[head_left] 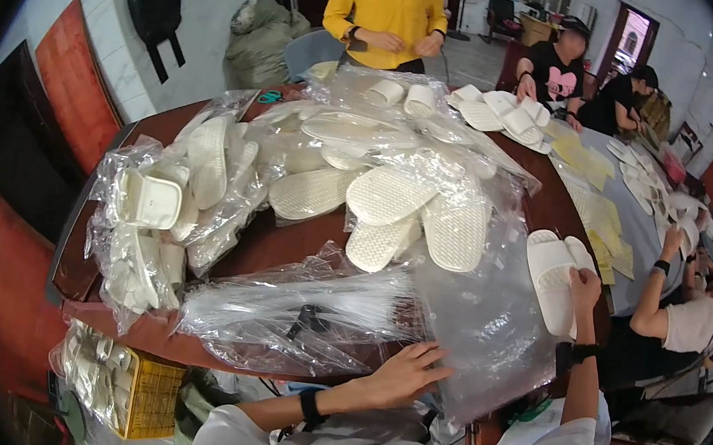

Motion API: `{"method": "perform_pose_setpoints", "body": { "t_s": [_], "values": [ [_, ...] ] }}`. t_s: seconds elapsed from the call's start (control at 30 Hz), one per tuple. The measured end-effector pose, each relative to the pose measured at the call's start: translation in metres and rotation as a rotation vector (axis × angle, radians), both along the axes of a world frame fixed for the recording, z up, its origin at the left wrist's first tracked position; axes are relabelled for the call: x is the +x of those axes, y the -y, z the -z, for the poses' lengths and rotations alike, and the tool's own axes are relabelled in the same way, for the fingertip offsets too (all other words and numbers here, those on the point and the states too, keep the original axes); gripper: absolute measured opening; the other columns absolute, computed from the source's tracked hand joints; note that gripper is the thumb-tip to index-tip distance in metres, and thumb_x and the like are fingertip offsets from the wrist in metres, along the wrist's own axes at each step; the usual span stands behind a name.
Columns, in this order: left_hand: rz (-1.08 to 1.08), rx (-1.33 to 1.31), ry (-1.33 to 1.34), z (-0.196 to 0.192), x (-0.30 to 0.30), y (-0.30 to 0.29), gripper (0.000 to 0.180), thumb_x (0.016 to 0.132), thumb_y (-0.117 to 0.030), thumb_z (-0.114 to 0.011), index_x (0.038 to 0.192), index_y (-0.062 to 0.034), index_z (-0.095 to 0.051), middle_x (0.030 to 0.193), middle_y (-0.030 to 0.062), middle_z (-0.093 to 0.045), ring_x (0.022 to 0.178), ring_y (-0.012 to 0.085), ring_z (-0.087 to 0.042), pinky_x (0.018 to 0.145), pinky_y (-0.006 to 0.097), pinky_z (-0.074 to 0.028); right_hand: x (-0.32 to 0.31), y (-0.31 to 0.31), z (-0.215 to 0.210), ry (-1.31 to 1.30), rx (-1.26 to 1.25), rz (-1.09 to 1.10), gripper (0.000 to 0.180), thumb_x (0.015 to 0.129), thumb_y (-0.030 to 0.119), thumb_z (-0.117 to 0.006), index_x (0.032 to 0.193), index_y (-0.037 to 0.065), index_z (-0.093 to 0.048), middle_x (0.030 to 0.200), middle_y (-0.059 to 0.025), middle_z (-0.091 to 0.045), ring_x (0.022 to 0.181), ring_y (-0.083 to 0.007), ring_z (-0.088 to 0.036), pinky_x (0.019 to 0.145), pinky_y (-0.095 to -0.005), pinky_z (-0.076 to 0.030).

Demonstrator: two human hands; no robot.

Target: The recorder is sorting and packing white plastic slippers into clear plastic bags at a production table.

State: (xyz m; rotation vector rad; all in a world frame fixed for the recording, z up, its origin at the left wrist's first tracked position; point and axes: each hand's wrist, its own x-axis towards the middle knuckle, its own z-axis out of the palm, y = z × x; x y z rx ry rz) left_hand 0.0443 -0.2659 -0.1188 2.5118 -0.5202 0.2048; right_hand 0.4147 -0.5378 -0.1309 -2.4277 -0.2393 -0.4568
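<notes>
A pair of white slide slippers [549,273] is in my right hand [584,290], held by the side at the right edge of the dark red table. My fingers are closed on the slippers. My left hand [412,373] lies with its fingers stretched out at the near edge of a stack of clear plastic bags [488,332]. Just left of it is a bundle of thin clear strands [313,305], wrapped in plastic and tied with a black band. Beyond the bags, several loose white slippers [390,196] lie sole up in a pile, mixed with bagged ones.
Bagged slippers [150,201] crowd the table's left side. Teal-handled scissors [270,97] lie at the far edge. A yellow crate [131,394] of slippers stands below left. Across stands a person in yellow [388,9]; other people work along the grey table [630,186] at right.
</notes>
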Motion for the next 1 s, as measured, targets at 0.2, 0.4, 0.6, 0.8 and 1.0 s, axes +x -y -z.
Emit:
{"method": "perform_pose_setpoints", "body": {
  "t_s": [0.2, 0.4, 0.6, 0.8, 1.0],
  "values": [
    [0.051, -0.176, -0.227, -0.071, -0.023, -0.056, 0.044, 0.088, -0.015, -0.062, 0.131, -0.0086, -0.053, 0.134, 0.0184, -0.049, 0.118, 0.0380, -0.051, 0.096, 0.043, -0.045, -0.003, 0.036, 0.024, 0.114, 0.044, -0.125, 0.027, 0.087, 0.014, -0.067, 0.109, 0.000, -0.064, 0.101, -0.0119, -0.066, 0.085, -0.0197, -0.063, 0.078, -0.0326, -0.052],
    [-0.265, -0.303, -0.200, -0.118, -0.018, -0.139, 0.033, 0.089, -0.010, -0.062, 0.121, -0.0067, -0.061, 0.112, 0.0128, -0.065, 0.093, 0.0277, -0.066, 0.079, 0.037, -0.053, -0.174, -0.064, -0.042, -0.052, 0.353, -0.401, 0.022, 0.085, 0.008, -0.063, 0.106, 0.004, -0.062, 0.099, -0.0102, -0.063, 0.091, -0.0216, -0.060, 0.072, -0.0298, -0.049],
    [-0.706, -0.032, 0.265, -0.103, 0.052, -0.226, 0.055, 0.078, -0.008, -0.068, 0.130, -0.0075, -0.050, 0.120, 0.0214, -0.056, 0.105, 0.0380, -0.057, 0.090, 0.045, -0.047, -0.296, -0.142, -0.031, -0.201, 0.352, -0.751, 0.018, 0.084, 0.004, -0.064, 0.101, 0.005, -0.067, 0.101, -0.0113, -0.063, 0.089, -0.0221, -0.062, 0.073, -0.0301, -0.048],
    [-0.836, 0.446, 0.569, -0.103, 0.108, -0.287, 0.067, 0.071, -0.008, -0.074, 0.133, -0.0137, -0.050, 0.136, 0.0184, -0.045, 0.122, 0.0411, -0.043, 0.103, 0.048, -0.037, -0.322, -0.167, -0.031, -0.294, 0.309, -0.815, 0.020, 0.082, 0.003, -0.065, 0.102, 0.006, -0.067, 0.100, -0.0149, -0.063, 0.091, -0.0321, -0.062, 0.075, -0.0369, -0.051],
    [-0.897, 0.496, 0.504, -0.096, 0.139, -0.313, 0.044, 0.074, -0.010, -0.069, 0.117, -0.0173, -0.061, 0.119, 0.0050, -0.059, 0.112, 0.0294, -0.051, 0.096, 0.043, -0.040, -0.325, -0.165, -0.032, -0.371, 0.375, -0.797, 0.019, 0.083, 0.003, -0.063, 0.102, 0.006, -0.067, 0.100, -0.0138, -0.063, 0.091, -0.0320, -0.062, 0.074, -0.0370, -0.051]
  ]
}}
